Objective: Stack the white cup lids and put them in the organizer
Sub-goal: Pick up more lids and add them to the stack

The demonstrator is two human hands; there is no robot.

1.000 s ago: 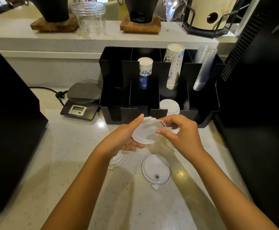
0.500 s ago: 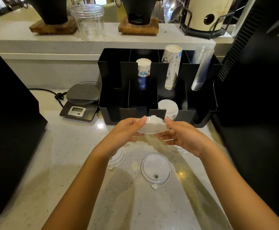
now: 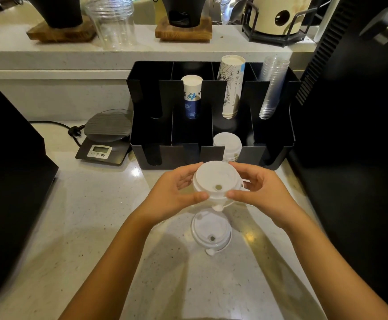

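Hands [image 3: 172,192] and [image 3: 260,190] (left, right) pinch a white lid stack [image 3: 217,181] between curled fingers, above the counter [image 3: 96,227], before the organizer [image 3: 271,144]; another lid [image 3: 211,232] lies below.

Warm, fairly dim indoor light falls from above; the pale tabletop [image 3: 72,227] carries small glints near the organizer [image 3: 273,155] and soft forearm shadows nearby; dark masses left and right lose detail; wide-angle bending curves the edges; focus stays sharp centrally.

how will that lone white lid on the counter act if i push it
The lid on the counter looks thin and probably very light, so it should slide easily on the glossy counter. Lying flat, it likely won't roll or tip.
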